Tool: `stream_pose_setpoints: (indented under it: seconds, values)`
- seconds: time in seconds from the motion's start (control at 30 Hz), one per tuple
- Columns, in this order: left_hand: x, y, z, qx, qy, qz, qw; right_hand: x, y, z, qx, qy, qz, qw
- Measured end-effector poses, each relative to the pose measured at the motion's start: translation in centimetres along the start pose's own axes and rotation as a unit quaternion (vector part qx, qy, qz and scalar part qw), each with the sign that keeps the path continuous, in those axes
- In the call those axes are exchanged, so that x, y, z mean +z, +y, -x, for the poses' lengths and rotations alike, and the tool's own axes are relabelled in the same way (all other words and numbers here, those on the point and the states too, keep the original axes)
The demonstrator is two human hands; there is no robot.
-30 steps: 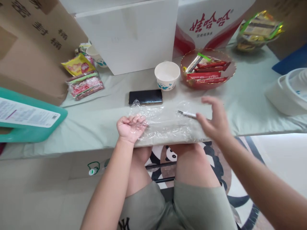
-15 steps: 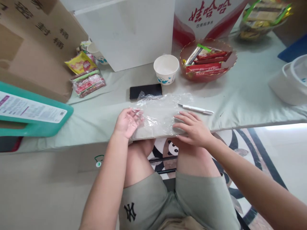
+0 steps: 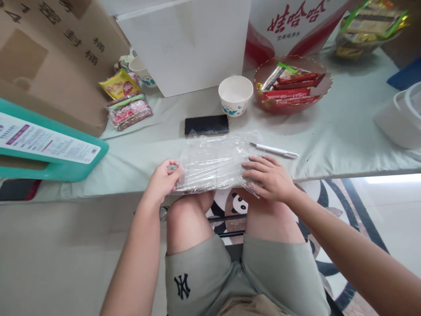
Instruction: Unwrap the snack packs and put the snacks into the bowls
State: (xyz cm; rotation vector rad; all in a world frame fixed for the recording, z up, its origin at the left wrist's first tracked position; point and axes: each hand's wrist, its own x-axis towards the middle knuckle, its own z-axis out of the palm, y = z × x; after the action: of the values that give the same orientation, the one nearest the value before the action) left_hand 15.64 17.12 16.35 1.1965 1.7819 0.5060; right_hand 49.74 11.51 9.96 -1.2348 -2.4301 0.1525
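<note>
A clear, crinkled plastic sheet lies at the front edge of the table, its near edge hanging slightly over. My left hand pinches its left side between thumb and fingers. On the right side of the sheet my right hand rests flat, fingers spread and holding nothing. Just beyond those fingers lies a white pen. A black phone lies behind the sheet, close to its far edge.
Behind the phone stands a white paper bowl, beside a red-tinted bowl of wrapped snacks. Snack packets lie left, near a cardboard box and a green container. A white tub stands far right.
My left hand has moved from lying palm-up on the sheet to pinching its left edge, lower and further left. The sheet is pulled flatter and nearer. The view has shifted slightly.
</note>
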Motion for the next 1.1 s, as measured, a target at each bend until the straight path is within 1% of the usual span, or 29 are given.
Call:
stream_pose_setpoints:
  seconds: [0.07,0.1,0.13,0.17,0.2,0.27,0.3,0.33,0.4,0.47,0.53,0.63,0.7,0.73,0.8,0.93,1.03,1.1]
  values:
    - [-0.5,-0.5,0.0,0.005,-0.043,-0.025,0.999,-0.1,0.0,-0.1,0.009,0.000,-0.012,1.000]
    - [-0.7,-0.6,-0.1,0.011,-0.056,-0.032,0.998,-0.2,0.0,-0.1,0.014,0.000,-0.019,1.000]
    - [-0.9,-0.6,-0.4,0.021,-0.057,-0.034,0.998,-0.2,0.0,-0.1,0.019,0.001,-0.028,0.999]
    - [-0.9,-0.5,-0.8,0.038,-0.042,-0.034,0.998,-0.2,0.1,-0.1,0.024,0.002,-0.039,0.999]
    - [-0.9,-0.2,-1.3,0.060,-0.017,-0.034,0.997,-0.3,0.1,-0.1,0.027,0.004,-0.050,0.998]
    - [-0.4,0.7,-2.3,0.108,0.043,-0.043,0.992,-0.4,0.3,0.0,0.030,0.006,-0.069,0.997]
    - [0.1,1.3,-2.8,0.124,0.058,-0.055,0.989,-0.4,0.3,0.0,0.029,0.006,-0.076,0.997]
    - [0.6,1.9,-3.3,0.130,0.060,-0.069,0.987,-0.4,0.3,0.0,0.028,0.007,-0.081,0.996]
    - [1.8,2.9,-4.2,0.130,0.039,-0.104,0.985,-0.5,0.4,0.0,0.026,0.010,-0.088,0.996]
    - [2.8,3.4,-4.9,0.137,0.037,-0.125,0.982,-0.5,0.4,-0.1,0.028,0.015,-0.091,0.995]
    - [3.4,3.6,-5.4,0.156,0.054,-0.081,0.983,-0.5,0.4,-0.1,0.027,0.018,-0.093,0.995]
    - [3.8,3.5,-6.0,0.168,0.071,0.084,0.980,-0.5,0.4,-0.1,0.023,0.021,-0.096,0.995]
    - [3.8,3.4,-6.3,0.154,0.091,0.172,0.969,-0.4,0.4,0.0,0.022,0.025,-0.095,0.995]
    - [3.8,3.5,-6.4,0.147,0.106,0.197,0.964,-0.4,0.5,0.0,0.023,0.027,-0.094,0.995]
    - [3.9,3.6,-6.8,0.141,0.137,0.213,0.957,-0.4,0.5,0.0,0.022,0.030,-0.094,0.995]
    - [3.6,4.1,-8.8,0.159,0.162,0.163,0.960,-0.4,0.6,0.0,0.024,0.031,-0.096,0.995]
    - [2.3,4.6,-10.6,0.173,0.182,0.103,0.963,-0.4,0.5,0.0,0.031,0.026,-0.098,0.994]
    - [1.3,4.5,-10.4,0.193,0.218,0.061,0.955,-0.5,0.4,-0.1,0.039,0.019,-0.101,0.994]
